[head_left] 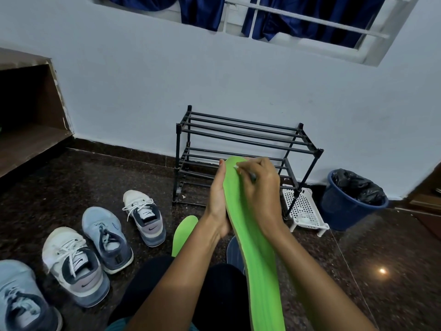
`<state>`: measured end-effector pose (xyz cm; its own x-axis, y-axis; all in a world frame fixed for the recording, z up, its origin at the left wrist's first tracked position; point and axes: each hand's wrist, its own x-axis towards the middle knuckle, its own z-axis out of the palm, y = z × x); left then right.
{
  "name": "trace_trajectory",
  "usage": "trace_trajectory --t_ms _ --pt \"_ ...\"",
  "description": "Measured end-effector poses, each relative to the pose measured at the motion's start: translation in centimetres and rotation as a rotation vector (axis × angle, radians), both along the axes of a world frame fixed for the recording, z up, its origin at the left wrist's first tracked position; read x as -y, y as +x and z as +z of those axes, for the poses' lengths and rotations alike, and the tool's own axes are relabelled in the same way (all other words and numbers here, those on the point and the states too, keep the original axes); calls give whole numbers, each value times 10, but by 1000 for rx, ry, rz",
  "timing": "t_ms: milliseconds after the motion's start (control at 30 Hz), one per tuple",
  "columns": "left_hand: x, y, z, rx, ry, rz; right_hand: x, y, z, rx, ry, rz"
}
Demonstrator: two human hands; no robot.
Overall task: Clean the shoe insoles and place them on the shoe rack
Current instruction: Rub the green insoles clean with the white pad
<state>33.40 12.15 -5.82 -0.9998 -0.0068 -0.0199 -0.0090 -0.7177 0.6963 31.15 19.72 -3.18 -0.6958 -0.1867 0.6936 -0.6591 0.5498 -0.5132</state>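
We see the left hand (218,201) with its fingers clamped round the edge of a green insole (253,247), which it holds up over the lap, toe end away from us and in front of the rack (238,137). The right hand (260,187) lies over the insole's toe end, its fingers pinched together on a thin tool (251,176) whose white tip touches the green surface. A second insole (183,235), also green, lies on the floor by the knee, and a dark insole (235,253) lies just beside it. Right of the rack stands a blue bin (346,211) lined with a black bag (358,185); we cannot tell what is in it. Between the bin and the rack sits a white basket (303,204) holding something pale, too blurred to name. Four shoes (107,237) stand at the left.
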Motion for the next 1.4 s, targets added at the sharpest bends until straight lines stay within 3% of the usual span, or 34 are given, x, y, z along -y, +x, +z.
trace_trajectory --t_ms 300,600,1400 --pt "-3 0 1 -10 -22 42 0 -1 -4 68 25 105" --pt "-5 1 4 -23 -43 -33 -7 -13 9 -24 0 23" --pt "-2 -2 -3 -15 8 -26 -3 -3 -2 -48 30 10"
